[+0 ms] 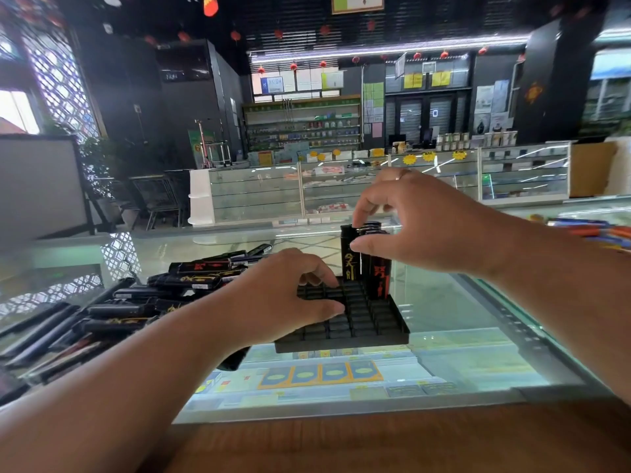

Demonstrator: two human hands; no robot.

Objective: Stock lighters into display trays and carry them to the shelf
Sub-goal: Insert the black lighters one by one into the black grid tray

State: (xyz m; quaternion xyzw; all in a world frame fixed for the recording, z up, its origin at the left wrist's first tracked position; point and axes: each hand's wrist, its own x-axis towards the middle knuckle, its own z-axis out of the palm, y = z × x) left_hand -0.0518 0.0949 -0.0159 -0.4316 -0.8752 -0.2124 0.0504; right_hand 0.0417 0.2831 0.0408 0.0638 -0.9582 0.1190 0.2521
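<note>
A black display tray (362, 322) with a grid of slots rests on the glass counter. Several black lighters stand upright in its far right corner; one shows gold characters (350, 264), another red characters (380, 278). My right hand (420, 230) pinches the top of the gold-marked lighter with thumb and forefinger. My left hand (290, 295) grips the tray's left side, thumb on the grid, fingers curled over the far edge. A loose heap of black lighters (164, 302) lies on the glass to the left of the tray.
The glass counter (461, 319) has a wooden front edge (341, 445) nearest me and boxed goods on the shelf below. Coloured lighters (590, 230) lie at the far right. Glass display cases and stocked shelves stand across the shop floor.
</note>
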